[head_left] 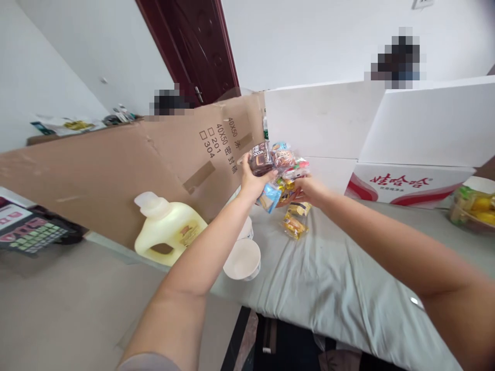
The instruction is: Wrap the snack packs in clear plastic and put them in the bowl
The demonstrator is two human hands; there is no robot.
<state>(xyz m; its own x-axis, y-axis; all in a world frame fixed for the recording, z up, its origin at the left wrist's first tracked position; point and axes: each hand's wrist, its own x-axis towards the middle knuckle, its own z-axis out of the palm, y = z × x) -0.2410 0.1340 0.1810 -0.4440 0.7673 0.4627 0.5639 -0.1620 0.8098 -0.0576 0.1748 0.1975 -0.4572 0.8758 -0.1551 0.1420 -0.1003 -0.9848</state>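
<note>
Both my hands clasp a heap of wrapped snacks (284, 158) from its two sides, near the back of the cloth-covered table. My left hand (253, 180) is closed around the near left side, against a brown cocoa snack pack (260, 158), with a blue-and-white packet (269, 197) just below. On the other side, my right hand (308, 188) curls its fingers against the heap; its fingertips are partly hidden. A brownish edge shows under the packets, but I cannot tell whether it is a container. Yellow-wrapped snacks (295, 226) lie on the cloth below.
A pale yellow jug (170, 226) stands left, beside a cardboard panel (154, 154). White paper bowls (243, 259) sit near my left forearm. White boxes (325, 123) wall the back. A bowl of yellow fruit (477, 208) stands far right on the grey-green cloth (348, 268).
</note>
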